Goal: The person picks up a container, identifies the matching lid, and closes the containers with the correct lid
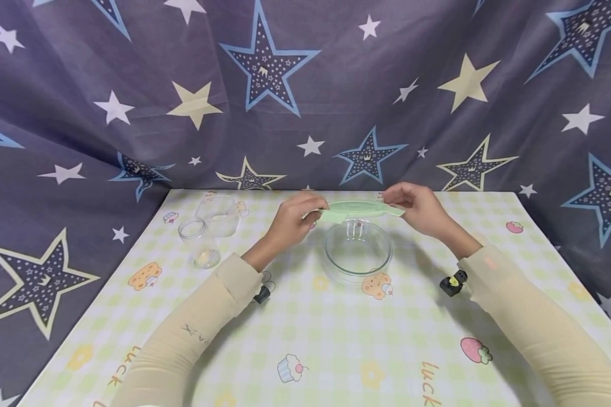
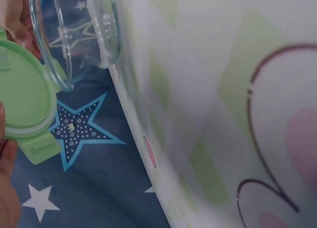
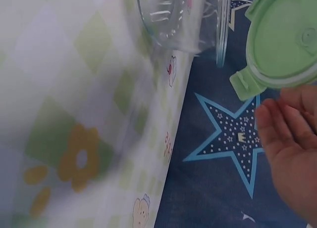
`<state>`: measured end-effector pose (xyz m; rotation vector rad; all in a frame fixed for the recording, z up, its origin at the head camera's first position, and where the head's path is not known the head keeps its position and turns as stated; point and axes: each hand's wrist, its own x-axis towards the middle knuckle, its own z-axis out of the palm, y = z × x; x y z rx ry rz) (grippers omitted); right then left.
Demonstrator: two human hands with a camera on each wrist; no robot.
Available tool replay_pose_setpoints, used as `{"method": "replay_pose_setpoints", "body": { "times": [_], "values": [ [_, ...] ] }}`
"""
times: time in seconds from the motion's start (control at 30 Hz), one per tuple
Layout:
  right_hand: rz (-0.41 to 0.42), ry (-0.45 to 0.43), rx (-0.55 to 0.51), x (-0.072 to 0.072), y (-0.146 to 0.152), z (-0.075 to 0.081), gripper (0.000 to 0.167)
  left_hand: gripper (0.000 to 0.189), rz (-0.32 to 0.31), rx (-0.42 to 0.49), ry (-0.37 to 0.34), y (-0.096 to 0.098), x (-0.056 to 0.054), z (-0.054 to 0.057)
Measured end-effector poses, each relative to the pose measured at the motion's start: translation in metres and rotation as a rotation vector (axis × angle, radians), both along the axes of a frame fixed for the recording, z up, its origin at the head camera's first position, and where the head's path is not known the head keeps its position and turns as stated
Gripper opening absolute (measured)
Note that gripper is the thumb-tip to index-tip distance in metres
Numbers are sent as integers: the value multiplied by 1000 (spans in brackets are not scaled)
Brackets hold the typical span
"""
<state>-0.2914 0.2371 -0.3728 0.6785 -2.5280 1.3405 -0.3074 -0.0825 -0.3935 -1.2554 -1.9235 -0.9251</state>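
Just above the far rim of the glass bowl (image 1: 358, 250), a green snap-lock lid (image 1: 353, 209) is held raised off the checked tablecloth (image 1: 336, 328). Lid is tilted: near edge-on to head view, broad face showing in both wrist views, w/ pale edging and flaps projecting from its rim. Lid-to-glass contact: cannot confirm.

L hand (image 1: 299, 213): thumb and fingers pinch lid's L edge, by a flap. R hand (image 1: 416, 206): fingers bent, pinching opp. edge; thumb partly hidden. Opp.-side hold is prob. chosen to share wt. and control tilt; edge-only contact leaves lid's face uncovered.

Bowl: round, upright, mouth up, no hand on it. Stands between the forearms, presumably so each arm reaches it equally; broad base appears to need no steadying.

To L, well apart from bowl: transparent jar (image 1: 199, 246), seemingly upright, and transparent box (image 1: 224, 225) just beyond it; whether these two touch, n/k. Set aside, it seems, out of forearms' path. Jar contents, if any: too faint to tell.

At cuffs: small black device (image 1: 453, 282) on R sleeve (image 1: 529, 316), sim. on L sleeve (image 1: 193, 333); prob. wrist cams., mounted to face each hand's work. Past table's far edge: star-print curtain (image 1: 331, 96), prob. hung as backdrop.
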Motion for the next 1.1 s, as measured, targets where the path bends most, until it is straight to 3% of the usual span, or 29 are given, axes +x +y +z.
{"method": "replay_pose_setpoints", "body": {
  "times": [0.1,0.2,0.37,0.5,0.67,0.9,1.1],
  "values": [
    [-29,-19,68,1,5,3,17,25,26,-29,69,-1,3,-1],
    [-32,-127,60,1,8,6,25,37,38,-49,128,-2,6,-1],
    [-9,-384,-65,-1,5,15,40,40,21,-81,218,-4,8,1],
    [9,-536,-135,-3,-2,20,36,37,9,-110,316,-3,9,2],
    [87,-702,-267,-7,-8,25,21,29,-2,-138,399,-3,10,3],
    [109,-829,-401,-8,-10,26,15,25,-17,-144,402,-6,8,0],
    [82,-846,-431,-5,-12,25,11,25,36,-145,302,-12,5,-2]
  ]
}}
